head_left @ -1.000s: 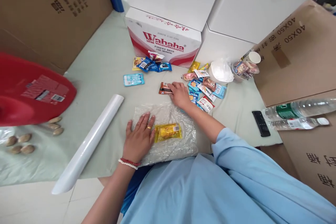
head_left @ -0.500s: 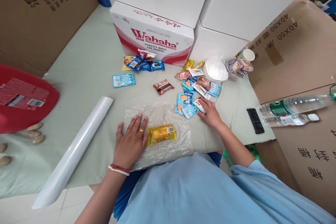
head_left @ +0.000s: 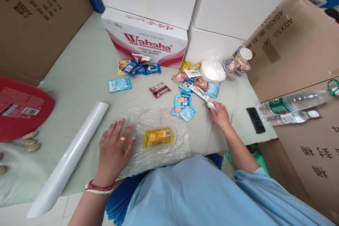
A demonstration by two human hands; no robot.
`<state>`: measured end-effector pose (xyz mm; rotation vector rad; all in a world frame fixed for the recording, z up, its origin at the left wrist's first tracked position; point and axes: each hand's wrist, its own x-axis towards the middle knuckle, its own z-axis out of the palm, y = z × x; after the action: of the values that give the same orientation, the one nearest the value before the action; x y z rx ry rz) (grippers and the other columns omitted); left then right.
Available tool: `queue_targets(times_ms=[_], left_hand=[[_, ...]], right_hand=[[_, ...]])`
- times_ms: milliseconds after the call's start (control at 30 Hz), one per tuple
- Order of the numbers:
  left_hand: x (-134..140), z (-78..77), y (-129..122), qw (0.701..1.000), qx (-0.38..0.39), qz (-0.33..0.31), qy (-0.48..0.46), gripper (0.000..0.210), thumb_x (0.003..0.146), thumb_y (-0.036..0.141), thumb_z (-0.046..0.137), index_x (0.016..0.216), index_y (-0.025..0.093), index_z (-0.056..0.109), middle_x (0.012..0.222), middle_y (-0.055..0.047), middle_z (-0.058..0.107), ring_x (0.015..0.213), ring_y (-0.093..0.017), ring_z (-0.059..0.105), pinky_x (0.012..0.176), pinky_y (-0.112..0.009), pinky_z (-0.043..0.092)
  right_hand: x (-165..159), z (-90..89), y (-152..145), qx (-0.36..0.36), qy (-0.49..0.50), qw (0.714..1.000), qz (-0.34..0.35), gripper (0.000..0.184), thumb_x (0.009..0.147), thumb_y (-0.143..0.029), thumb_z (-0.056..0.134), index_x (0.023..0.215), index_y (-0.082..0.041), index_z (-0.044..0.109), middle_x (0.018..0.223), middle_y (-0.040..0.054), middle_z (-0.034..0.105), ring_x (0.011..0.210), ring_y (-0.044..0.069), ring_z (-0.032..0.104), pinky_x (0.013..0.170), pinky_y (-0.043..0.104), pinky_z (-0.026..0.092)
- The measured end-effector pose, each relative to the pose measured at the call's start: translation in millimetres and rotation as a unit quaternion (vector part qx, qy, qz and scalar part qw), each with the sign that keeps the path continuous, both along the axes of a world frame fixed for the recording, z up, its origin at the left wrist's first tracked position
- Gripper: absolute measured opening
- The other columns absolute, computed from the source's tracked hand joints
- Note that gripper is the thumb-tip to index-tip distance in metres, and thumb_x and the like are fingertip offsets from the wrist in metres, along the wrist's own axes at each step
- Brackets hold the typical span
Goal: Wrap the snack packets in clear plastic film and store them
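Observation:
My left hand (head_left: 113, 148) is open, fingers spread, over the left edge of a crinkled clear plastic sheet (head_left: 169, 162). On that sheet, right of the hand, lies a yellow snack packet (head_left: 158, 137) with a barcode label. My right hand (head_left: 221, 114) is closed around a small white snack packet (head_left: 211, 106), mostly hidden by the fingers. Left of it are blue-and-white snack packets (head_left: 187, 113). Beyond the sheet sits a brown snack packet (head_left: 159, 90), and farther left a light blue packet (head_left: 119, 84).
A white-and-red water carton (head_left: 145, 42) stands at the back, with blue packets (head_left: 132, 67) before it. A white bowl (head_left: 212, 70) and packets are back right. A phone (head_left: 255, 120) and plastic bottles (head_left: 293, 104) lie right; a white roll (head_left: 67, 160) and red container (head_left: 23, 109) are left.
My right hand has drawn the white packet right, away from the blue-and-white packets. My left hand has shifted left, away from the yellow packet, fingers spreading. The view has shifted slightly.

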<state>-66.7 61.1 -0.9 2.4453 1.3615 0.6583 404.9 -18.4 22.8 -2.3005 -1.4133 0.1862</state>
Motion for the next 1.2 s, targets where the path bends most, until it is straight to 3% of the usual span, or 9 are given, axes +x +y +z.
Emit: queue_targets(times_ms=[67, 167, 267, 333, 567, 733, 833, 1000, 1200], left_hand=[[-7, 3.5, -8, 1.0, 0.015, -0.007, 0.027, 0.048, 0.105, 0.035, 0.046, 0.152, 0.032, 0.053, 0.165, -0.01, 0.047, 0.157, -0.038, 0.035, 0.127, -0.068, 0.023], [-13, 0.9, -21, 0.997, -0.004, -0.017, 0.07, 0.049, 0.106, 0.035, 0.043, 0.153, 0.029, 0.053, 0.157, -0.013, 0.056, 0.152, -0.04, 0.044, 0.126, -0.072, 0.018], [-11, -3.3, -31, 0.995, -0.031, 0.012, 0.091, 0.052, 0.107, 0.037, 0.04, 0.157, 0.026, 0.049, 0.16, -0.014, 0.052, 0.15, -0.041, 0.045, 0.124, -0.073, 0.02], [-8, -4.3, -36, 0.994, -0.039, 0.03, 0.096, 0.051, 0.107, 0.038, 0.04, 0.156, 0.027, 0.05, 0.161, -0.013, 0.052, 0.151, -0.039, 0.045, 0.124, -0.072, 0.02], [-8, -7.2, -36, 0.992, -0.047, 0.046, 0.112, 0.049, 0.109, 0.04, 0.039, 0.156, 0.03, 0.05, 0.164, -0.008, 0.048, 0.154, -0.034, 0.042, 0.127, -0.065, 0.018], [-10, -8.6, -38, 0.993, -0.039, 0.047, 0.104, 0.049, 0.109, 0.039, 0.04, 0.156, 0.03, 0.05, 0.163, -0.008, 0.049, 0.154, -0.033, 0.042, 0.127, -0.064, 0.018], [-10, -9.2, -38, 0.993, -0.035, 0.046, 0.099, 0.049, 0.109, 0.039, 0.04, 0.154, 0.028, 0.052, 0.163, -0.009, 0.05, 0.154, -0.032, 0.043, 0.128, -0.063, 0.019], [-9, -8.2, -38, 0.994, -0.038, 0.05, 0.093, 0.048, 0.108, 0.039, 0.041, 0.153, 0.027, 0.054, 0.162, -0.009, 0.051, 0.154, -0.032, 0.043, 0.128, -0.063, 0.018], [-9, -5.1, -38, 0.995, -0.051, 0.048, 0.073, 0.049, 0.107, 0.039, 0.042, 0.154, 0.029, 0.054, 0.162, -0.01, 0.051, 0.153, -0.032, 0.043, 0.129, -0.064, 0.018]], right_hand=[[4, 4.9, -2, 0.005, 0.039, 0.998, -0.05, 0.043, 0.092, -0.038, 0.052, 0.125, -0.016, 0.069, 0.122, 0.0169, 0.072, 0.113, 0.034, 0.063, 0.104, 0.053, 0.05], [-2, 13.0, -3, 0.034, 0.214, 0.974, -0.065, 0.046, 0.093, -0.049, 0.056, 0.124, -0.018, 0.069, 0.112, 0.0108, 0.076, 0.1, 0.028, 0.068, 0.096, 0.046, 0.055], [-28, 21.8, 0, 0.002, 0.397, 0.917, 0.029, 0.05, 0.094, -0.058, 0.06, 0.124, -0.02, 0.069, 0.108, 0.0063, 0.078, 0.094, 0.024, 0.071, 0.089, 0.038, 0.056], [-56, 28.2, 6, -0.038, 0.426, 0.896, 0.119, 0.048, 0.094, -0.058, 0.064, 0.123, -0.021, 0.072, 0.112, 0.0061, 0.078, 0.099, 0.024, 0.071, 0.091, 0.037, 0.055], [-161, 28.2, 41, -0.094, 0.336, 0.847, 0.402, 0.041, 0.105, -0.046, 0.054, 0.13, -0.02, 0.073, 0.121, 0.0107, 0.074, 0.11, 0.026, 0.068, 0.101, 0.042, 0.051], [-196, 16.5, 51, -0.01, 0.108, 0.918, 0.381, 0.038, 0.108, -0.037, 0.046, 0.126, -0.018, 0.074, 0.123, 0.0166, 0.07, 0.116, 0.03, 0.06, 0.106, 0.052, 0.046], [-204, 21.0, 43, 0.006, 0.066, 0.916, 0.397, 0.043, 0.107, -0.045, 0.051, 0.138, -0.02, 0.067, 0.139, 0.0163, 0.063, 0.127, 0.031, 0.054, 0.109, 0.051, 0.046], [-213, 23.3, 28, -0.084, -0.022, 0.901, 0.425, 0.055, 0.1, -0.043, 0.064, 0.149, -0.019, 0.059, 0.148, 0.0185, 0.059, 0.13, 0.038, 0.05, 0.105, 0.056, 0.048], [-217, 15.1, 22, -0.017, -0.026, 0.88, 0.473, 0.049, 0.103, -0.035, 0.06, 0.152, -0.026, 0.056, 0.152, 0.0145, 0.057, 0.137, 0.034, 0.048, 0.117, 0.056, 0.038]])
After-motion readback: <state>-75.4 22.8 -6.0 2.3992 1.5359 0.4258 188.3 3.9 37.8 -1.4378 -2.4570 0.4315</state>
